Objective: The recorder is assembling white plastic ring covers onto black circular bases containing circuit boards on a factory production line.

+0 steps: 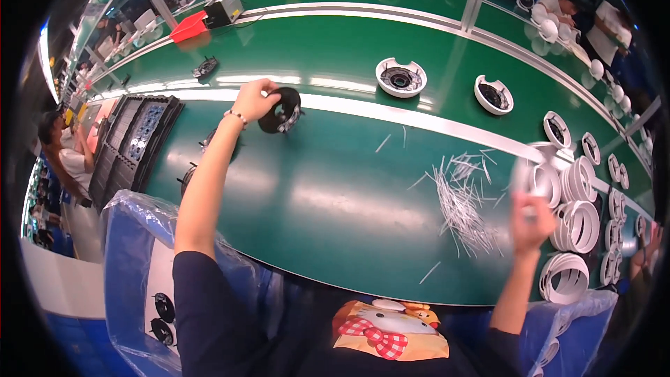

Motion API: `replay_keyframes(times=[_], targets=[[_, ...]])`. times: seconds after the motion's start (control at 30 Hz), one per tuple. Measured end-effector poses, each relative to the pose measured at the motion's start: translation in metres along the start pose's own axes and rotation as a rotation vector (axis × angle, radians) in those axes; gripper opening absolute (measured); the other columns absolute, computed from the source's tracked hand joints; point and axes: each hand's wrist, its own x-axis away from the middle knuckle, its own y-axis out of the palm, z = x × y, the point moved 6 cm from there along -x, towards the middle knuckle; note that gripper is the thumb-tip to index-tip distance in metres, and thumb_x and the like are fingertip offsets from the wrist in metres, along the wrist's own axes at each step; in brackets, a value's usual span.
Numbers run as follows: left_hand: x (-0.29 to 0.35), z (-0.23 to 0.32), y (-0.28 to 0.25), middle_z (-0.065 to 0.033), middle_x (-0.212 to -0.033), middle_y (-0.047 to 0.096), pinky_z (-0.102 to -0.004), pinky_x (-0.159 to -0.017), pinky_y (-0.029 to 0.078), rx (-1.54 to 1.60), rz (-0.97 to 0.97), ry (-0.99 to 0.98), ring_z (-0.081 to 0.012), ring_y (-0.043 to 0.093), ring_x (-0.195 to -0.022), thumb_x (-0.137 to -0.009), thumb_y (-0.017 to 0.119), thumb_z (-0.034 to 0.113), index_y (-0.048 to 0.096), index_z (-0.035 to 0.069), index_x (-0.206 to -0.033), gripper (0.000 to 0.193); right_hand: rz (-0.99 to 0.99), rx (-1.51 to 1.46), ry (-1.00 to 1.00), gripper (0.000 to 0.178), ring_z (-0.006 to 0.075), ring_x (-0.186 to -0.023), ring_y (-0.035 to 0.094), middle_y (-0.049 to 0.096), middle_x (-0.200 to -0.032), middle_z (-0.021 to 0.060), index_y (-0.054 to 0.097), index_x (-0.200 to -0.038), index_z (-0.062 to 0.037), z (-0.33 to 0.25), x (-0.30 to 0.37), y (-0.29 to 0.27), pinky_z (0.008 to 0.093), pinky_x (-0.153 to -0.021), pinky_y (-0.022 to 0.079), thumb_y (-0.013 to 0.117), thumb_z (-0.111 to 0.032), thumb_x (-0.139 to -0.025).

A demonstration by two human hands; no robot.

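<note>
My left hand [252,100] is stretched forward over the green table [328,188] and grips a black round part [281,111] by its left rim, near the white strip along the conveyor. Two more black round parts [187,178] lie under and left of my forearm. My right hand [532,220] is blurred at the right and holds up a white ring-shaped housing [534,180], right beside stacks of white rings [578,227].
A pile of thin white strips [462,202] lies at centre right. White round housings with black inserts [400,77] ride the far green belt. Black trays [132,139] stand at left, blue plastic-lined bins [136,265] at both lower corners. Other people work at left and far right.
</note>
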Motion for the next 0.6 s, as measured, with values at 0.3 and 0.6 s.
replay_keyframes(times=[0.3, 0.6], targets=[[0.016, 0.115, 0.083, -0.0063, -0.082, 0.058, -0.0221, -0.064, 0.043, 0.907, 0.085, -0.001, -0.0088, 0.053, -0.074, -0.083, 0.051, 0.012, 0.047, 0.001, -0.097, 0.018, -0.616, -0.392, 0.045, 0.027, 0.0249, -0.042, 0.051, 0.05, -0.05, 0.0064, 0.045, -0.054, -0.0069, -0.161, 0.068, 0.106, 0.035, -0.04, 0.04, 0.065, -0.019, -0.068], [0.078, 0.098, 0.123, -0.0067, -0.091, 0.056, -0.0214, -0.071, 0.044, 1.4, 0.093, -0.126, -0.0087, 0.053, -0.079, -0.086, 0.046, 0.008, 0.044, 0.001, -0.1, 0.016, -1.05, -0.221, 0.174, 0.108, 0.0414, -0.123, 0.014, 0.017, -0.132, 0.023, 0.021, -0.13, -0.0036, -0.122, 0.051, 0.106, 0.0545, -0.097, 0.014, 0.077, -0.042, -0.046]])
